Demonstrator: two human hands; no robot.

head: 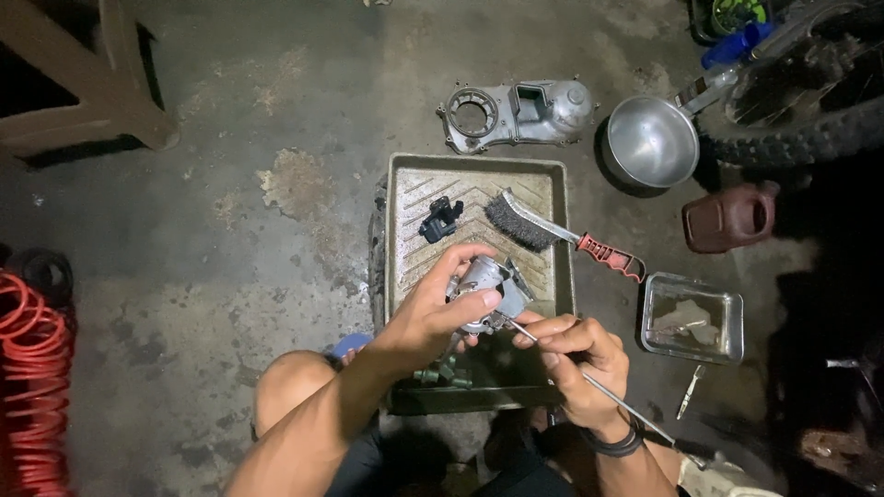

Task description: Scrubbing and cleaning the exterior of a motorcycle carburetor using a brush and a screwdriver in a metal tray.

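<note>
In the head view, a small grey metal part (483, 287), rounded and cast with a flat tab on its right side, was held over the near half of a shallow metal tray (405, 175) on the concrete floor (230, 239). The left hand (433, 317) was closed around the part, thumb laid across its front and fingers curled behind it. The right hand (575, 354) was pinched shut on a thin metal rod (599, 387), whose tip was set against the underside of the part; the rod's long end ran back past the wrist, where a dark band was worn.

Inside the tray, a small black component (440, 219) was seen at the upper left and a wire brush (552, 232) with a red handle was laid across the right rim, handle overhanging. Bare ribbed tray floor was left between these and the hands.

Just beyond the tray's far edge a grey engine cover (516, 112) was lying, with a metal pan (649, 140) to its right. A small rectangular metal dish (692, 317) was placed just right of the tray, a brown jug (732, 216) farther off. A red coiled hose (32, 387) was seen well apart at the left edge, with open floor between
</note>
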